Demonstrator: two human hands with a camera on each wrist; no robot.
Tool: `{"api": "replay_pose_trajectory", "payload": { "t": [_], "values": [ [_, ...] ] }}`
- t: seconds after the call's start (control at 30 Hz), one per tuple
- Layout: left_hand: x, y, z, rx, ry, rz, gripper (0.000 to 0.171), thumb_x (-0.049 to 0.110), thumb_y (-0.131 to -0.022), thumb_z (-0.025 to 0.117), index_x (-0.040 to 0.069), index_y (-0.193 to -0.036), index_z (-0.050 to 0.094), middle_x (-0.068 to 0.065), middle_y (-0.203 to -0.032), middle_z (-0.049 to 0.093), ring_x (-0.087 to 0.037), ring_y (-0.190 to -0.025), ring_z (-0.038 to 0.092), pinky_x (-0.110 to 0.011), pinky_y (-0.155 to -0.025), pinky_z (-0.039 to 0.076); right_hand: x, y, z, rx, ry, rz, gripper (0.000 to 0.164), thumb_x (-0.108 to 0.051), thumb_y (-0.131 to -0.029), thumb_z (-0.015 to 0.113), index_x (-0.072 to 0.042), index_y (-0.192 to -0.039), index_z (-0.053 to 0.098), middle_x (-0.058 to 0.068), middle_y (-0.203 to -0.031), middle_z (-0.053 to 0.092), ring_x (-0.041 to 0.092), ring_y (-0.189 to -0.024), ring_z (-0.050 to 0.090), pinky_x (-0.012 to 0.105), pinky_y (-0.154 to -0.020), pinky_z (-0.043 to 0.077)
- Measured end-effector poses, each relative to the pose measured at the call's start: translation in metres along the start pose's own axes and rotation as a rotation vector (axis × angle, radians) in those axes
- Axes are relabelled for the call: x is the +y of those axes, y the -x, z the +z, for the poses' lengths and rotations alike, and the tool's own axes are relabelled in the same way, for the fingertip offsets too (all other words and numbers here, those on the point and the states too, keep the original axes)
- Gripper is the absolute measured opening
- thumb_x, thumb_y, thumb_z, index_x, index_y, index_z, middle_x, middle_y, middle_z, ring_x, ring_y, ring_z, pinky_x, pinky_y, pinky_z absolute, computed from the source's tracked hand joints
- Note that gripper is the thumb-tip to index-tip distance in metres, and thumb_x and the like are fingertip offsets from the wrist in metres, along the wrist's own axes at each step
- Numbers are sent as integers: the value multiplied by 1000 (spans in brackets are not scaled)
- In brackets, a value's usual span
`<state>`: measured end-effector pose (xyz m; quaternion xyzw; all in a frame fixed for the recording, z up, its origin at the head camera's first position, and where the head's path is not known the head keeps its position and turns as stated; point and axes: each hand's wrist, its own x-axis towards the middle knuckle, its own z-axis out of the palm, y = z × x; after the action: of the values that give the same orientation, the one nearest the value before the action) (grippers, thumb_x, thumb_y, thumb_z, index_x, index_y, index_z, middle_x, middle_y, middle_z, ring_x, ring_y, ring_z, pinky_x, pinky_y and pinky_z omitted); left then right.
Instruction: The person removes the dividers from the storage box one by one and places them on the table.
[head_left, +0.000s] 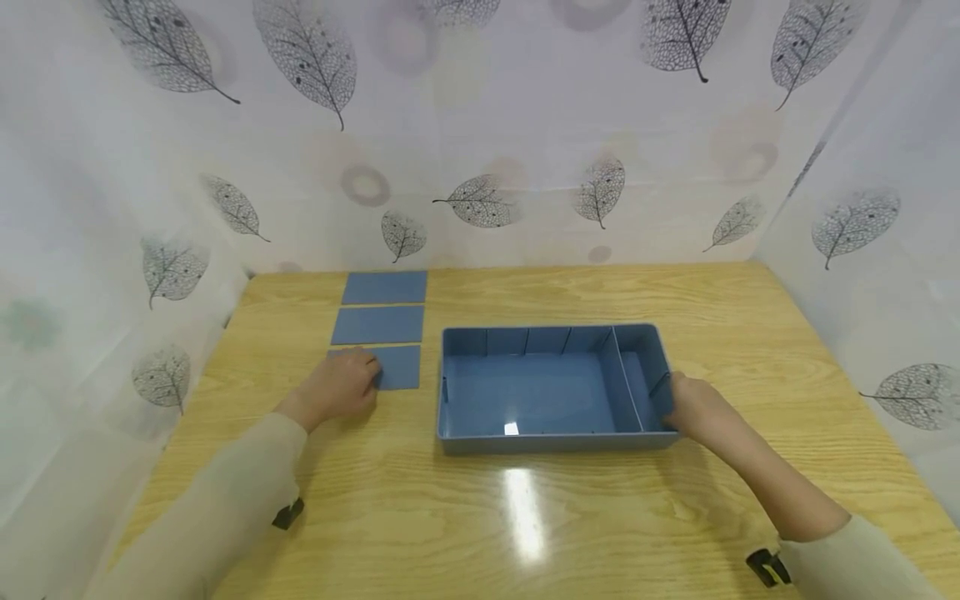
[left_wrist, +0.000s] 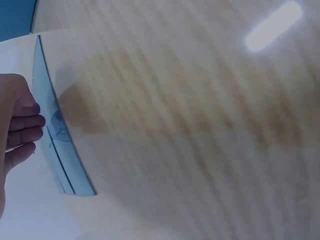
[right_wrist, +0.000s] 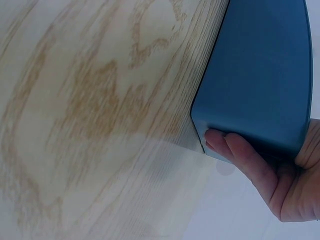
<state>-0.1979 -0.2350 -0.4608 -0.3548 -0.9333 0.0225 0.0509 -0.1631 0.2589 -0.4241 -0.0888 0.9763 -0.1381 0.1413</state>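
Observation:
A blue rectangular storage box (head_left: 525,392) stands on the wooden table, with one upright divider (head_left: 628,379) fitted across it near its right end. My right hand (head_left: 697,404) grips the box's right end; in the right wrist view, fingertips (right_wrist: 232,145) lie against the outside wall. Left of the box, three flat blue divider panels lie in a column: a far one (head_left: 385,287), a middle one (head_left: 377,325) and a near one (head_left: 401,367). Over the near panel's left part is my left hand (head_left: 341,385), its fingers loosely bent. Whether they touch the panel is unclear.
The wooden table (head_left: 405,517) extends around the box and panels. White leaf-patterned curtain (head_left: 525,125) hangs behind the table and along both sides. Dark straps or clips show at both sleeves.

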Motion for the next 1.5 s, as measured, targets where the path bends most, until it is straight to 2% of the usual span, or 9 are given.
{"api": "replay_pose_trajectory", "payload": {
  "t": [0.17,0.37,0.67,0.77,0.87,1.0,1.17,1.33,1.5],
  "values": [
    [-2,-7,-4,56,-26,64,8,12,-73,62,4,-72,58,-5,-69,54,-21,-63,53,-37,-60,48,0,0,1,0,9,1,38,1,-69,70,19,-92,46,27,-77,58,35,-69,59,44,-59,49],
    [-3,-14,-11,108,-48,121,10,13,-72,64,5,-73,60,-5,-69,55,-21,-63,52,-36,-58,47,0,-1,0,-4,11,8,39,0,-70,70,20,-94,46,28,-78,59,35,-69,59,44,-59,49],
    [2,-27,-28,55,-101,125,16,20,-73,64,8,-68,54,-3,-67,54,-21,-62,52,-33,-54,44,0,-1,0,-6,6,8,38,1,-69,69,20,-93,46,27,-77,58,33,-67,58,43,-58,49],
    [5,-33,-35,24,-118,119,15,20,-76,63,7,-73,56,-4,-69,56,-21,-64,54,-34,-57,46,1,-1,0,-5,5,5,38,1,-69,69,20,-92,46,27,-77,58,33,-67,57,43,-58,49],
    [10,-40,-43,16,-120,115,18,22,-77,61,5,-83,61,-6,-78,60,-23,-75,58,-37,-67,49,1,-1,0,-14,8,6,38,1,-70,70,20,-92,45,27,-77,58,34,-68,58,44,-59,50],
    [17,-48,-51,96,-114,169,25,21,-76,59,3,-94,62,-8,-89,63,-26,-88,60,-39,-79,49,0,-1,0,-23,14,7,40,0,-71,71,20,-93,45,28,-78,58,35,-69,59,43,-60,51],
    [28,-59,-62,167,-126,246,28,20,-75,56,3,-97,62,-8,-89,60,-25,-88,58,-39,-83,48,2,-2,0,-9,3,-11,40,1,-69,70,21,-94,45,28,-77,58,33,-67,58,43,-58,50],
    [39,-69,-73,148,-144,297,29,23,-77,57,3,-98,62,-8,-90,58,-25,-88,56,-39,-86,48,2,-1,0,-13,3,-9,41,1,-69,69,21,-95,45,29,-78,58,35,-68,59,44,-59,50],
    [47,-82,-83,101,-171,343,30,25,-80,55,2,-99,61,-8,-92,58,-23,-86,55,-37,-82,48,3,-2,1,-6,-3,-19,40,1,-68,68,21,-94,45,29,-78,58,35,-68,58,44,-59,49]
  ]
}}
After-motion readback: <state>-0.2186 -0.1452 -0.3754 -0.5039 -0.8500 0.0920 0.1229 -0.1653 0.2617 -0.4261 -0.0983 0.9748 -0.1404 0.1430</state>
